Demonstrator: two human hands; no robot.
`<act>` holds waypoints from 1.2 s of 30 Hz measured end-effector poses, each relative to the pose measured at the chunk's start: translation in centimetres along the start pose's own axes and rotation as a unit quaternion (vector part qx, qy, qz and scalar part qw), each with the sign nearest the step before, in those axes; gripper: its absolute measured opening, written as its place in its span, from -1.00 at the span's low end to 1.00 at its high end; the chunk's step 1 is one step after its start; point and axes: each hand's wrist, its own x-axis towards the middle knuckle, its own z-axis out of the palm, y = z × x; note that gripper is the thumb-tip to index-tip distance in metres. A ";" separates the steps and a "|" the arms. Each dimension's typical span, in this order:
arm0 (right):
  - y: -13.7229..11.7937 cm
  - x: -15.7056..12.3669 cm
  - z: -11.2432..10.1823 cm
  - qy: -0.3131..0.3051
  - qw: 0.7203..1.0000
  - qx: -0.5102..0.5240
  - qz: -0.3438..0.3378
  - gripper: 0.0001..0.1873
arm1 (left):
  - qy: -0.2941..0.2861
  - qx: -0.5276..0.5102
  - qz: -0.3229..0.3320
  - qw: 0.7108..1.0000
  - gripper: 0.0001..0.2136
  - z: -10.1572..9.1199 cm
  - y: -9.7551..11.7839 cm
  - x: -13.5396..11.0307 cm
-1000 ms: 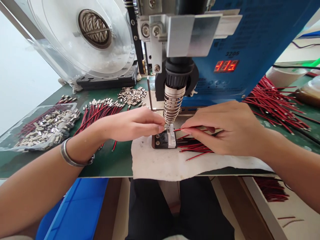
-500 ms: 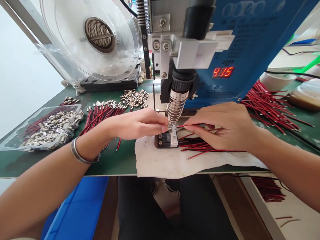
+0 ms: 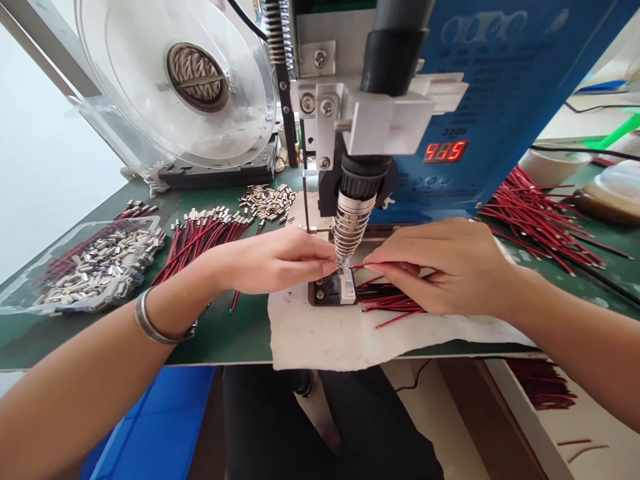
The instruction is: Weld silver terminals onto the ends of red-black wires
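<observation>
My right hand [image 3: 440,267] pinches a red wire [image 3: 359,265] between thumb and forefinger, its end reaching the small black-and-white fixture [image 3: 347,288]. From the left, my left hand [image 3: 280,260] has its fingertips closed at the same fixture; whatever they hold is hidden or too small to name. The spring-wrapped tip of the soldering iron [image 3: 354,217] points down between both hands, right above the fixture. More red and black wires [image 3: 395,301] lie on the white cloth [image 3: 320,340] beneath my right hand.
A tray of small metal connectors [image 3: 100,267] stands at the left, beside wires fitted with connectors [image 3: 200,233]. Loose connectors [image 3: 270,201] are piled behind them. The blue soldering machine [image 3: 480,100] rises ahead, showing red digits. More wires [image 3: 545,220] lie at the right.
The camera view has shifted slightly, so the bench sits a little lower in the picture. Both hands keep their places at the fixture; my legs have shifted below the bench.
</observation>
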 end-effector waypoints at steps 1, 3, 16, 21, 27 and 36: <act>-0.1 0.0 0.1 0.001 1.000 0.002 0.002 -0.83 | 0.000 0.000 0.000 1.000 -0.76 0.0 0.0 0.0; -0.2 0.0 0.2 0.000 1.000 0.003 0.003 -0.82 | 0.000 -0.003 -0.002 1.000 -0.76 0.0 0.0 0.0; -0.7 0.0 0.5 -0.013 0.999 -0.013 0.027 -0.83 | 0.011 -0.024 -0.003 1.000 -0.78 0.1 -0.1 0.0; -1.0 0.1 0.5 -0.017 0.999 -0.003 0.037 -0.83 | 0.011 -0.032 -0.010 0.999 -0.76 0.1 0.0 0.0; -1.0 0.0 0.8 -0.018 0.998 0.014 0.051 -0.86 | 0.002 -0.026 0.018 0.999 -0.78 0.1 -0.3 0.0; -1.0 -0.1 1.1 -0.024 0.998 0.011 0.062 -0.83 | -0.003 -0.042 0.024 0.999 -0.78 0.0 0.2 0.0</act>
